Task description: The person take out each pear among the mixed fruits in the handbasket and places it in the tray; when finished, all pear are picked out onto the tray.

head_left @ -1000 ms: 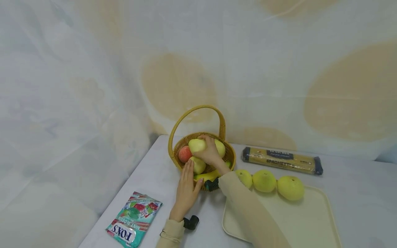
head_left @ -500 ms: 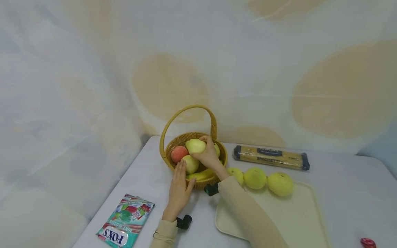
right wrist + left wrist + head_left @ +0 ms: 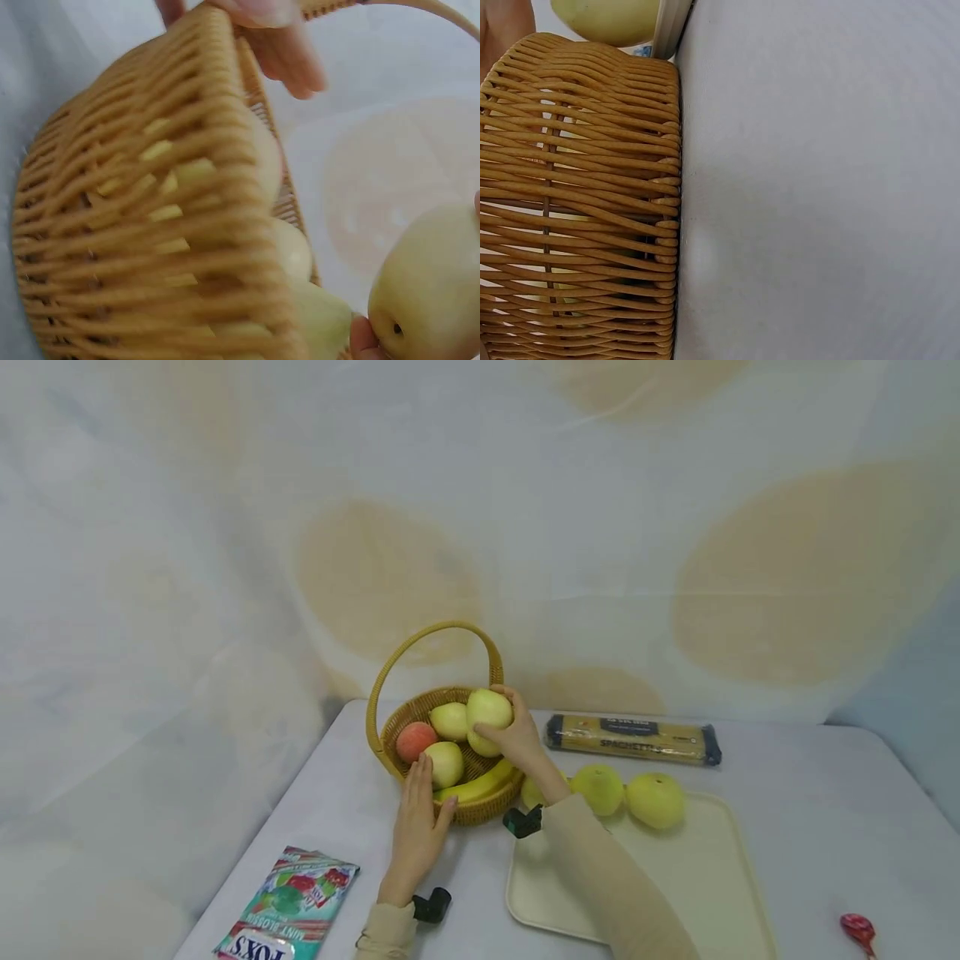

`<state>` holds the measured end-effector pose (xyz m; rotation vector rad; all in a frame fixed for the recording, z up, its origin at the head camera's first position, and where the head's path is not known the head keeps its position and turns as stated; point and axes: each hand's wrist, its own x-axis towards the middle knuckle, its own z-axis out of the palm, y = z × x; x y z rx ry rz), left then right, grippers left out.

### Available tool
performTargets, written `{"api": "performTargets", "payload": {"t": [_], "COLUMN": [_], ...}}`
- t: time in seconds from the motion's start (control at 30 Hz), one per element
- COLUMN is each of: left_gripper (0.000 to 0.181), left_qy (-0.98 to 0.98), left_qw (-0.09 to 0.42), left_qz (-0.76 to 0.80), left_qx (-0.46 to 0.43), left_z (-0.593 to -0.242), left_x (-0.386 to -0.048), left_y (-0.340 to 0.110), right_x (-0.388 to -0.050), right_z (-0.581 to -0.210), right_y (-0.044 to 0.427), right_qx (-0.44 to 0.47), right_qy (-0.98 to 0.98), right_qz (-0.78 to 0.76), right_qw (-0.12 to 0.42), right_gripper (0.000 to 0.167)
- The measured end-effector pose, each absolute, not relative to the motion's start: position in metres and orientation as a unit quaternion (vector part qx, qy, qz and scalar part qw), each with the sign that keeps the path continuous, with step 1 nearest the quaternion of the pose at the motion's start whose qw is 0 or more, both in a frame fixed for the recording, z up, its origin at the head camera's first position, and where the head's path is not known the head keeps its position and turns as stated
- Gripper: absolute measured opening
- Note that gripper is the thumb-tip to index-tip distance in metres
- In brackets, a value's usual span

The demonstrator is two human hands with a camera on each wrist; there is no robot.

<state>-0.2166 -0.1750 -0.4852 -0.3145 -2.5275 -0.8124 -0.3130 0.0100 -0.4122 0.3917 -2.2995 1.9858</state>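
Observation:
In the head view my right hand [image 3: 517, 735] holds a pale green pear [image 3: 490, 708] over the right side of the wicker basket [image 3: 480, 812]. The right wrist view shows the held pear [image 3: 431, 289] close up, with a fingertip against its lower end. My left hand [image 3: 414, 831] lies along the basket's near left rim with straight fingers. Inside the basket are a red peach [image 3: 416, 742], a yellow banana [image 3: 476, 783] and several pale green fruits, one of them [image 3: 444, 764] beside the left fingertips. The left wrist view mostly shows the woven basket wall [image 3: 577, 202].
Several round yellow-green fruits [image 3: 655, 800] stand along the far edge of a cream tray [image 3: 622, 914], right of the basket. Behind them lies a spaghetti pack [image 3: 633, 740]. A candy bag [image 3: 288, 902] is at the left, a red lollipop [image 3: 857, 928] at the right.
The right hand has shifted right with the pear, so another pale green fruit shows in the basket's middle. The left hand stays at the rim. The head view has turned right.

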Motion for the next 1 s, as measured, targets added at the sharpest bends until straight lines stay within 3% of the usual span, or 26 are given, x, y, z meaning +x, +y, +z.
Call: {"api": "performTargets", "payload": {"t": [0.47, 1.0], "left_gripper": [0.072, 0.071], "left_qy": [-0.920, -0.919], "left_qw": [0.230, 0.242], "left_qz": [-0.293, -0.285], "left_qx": [-0.122, -0.125], "left_z": [-0.484, -0.486], "left_x": [-0.221, -0.223], "left_y": [-0.177, -0.180], "right_x": [-0.304, -0.290], "right_z": [-0.396, -0.405], "right_y": [0.057, 0.105], "right_qx": [0.118, 0.048], "right_qy": [-0.708, -0.716], "right_qz": [0.696, 0.691], "right_qw": [0.036, 0.082], "right_gripper": [0.072, 0.071]}}
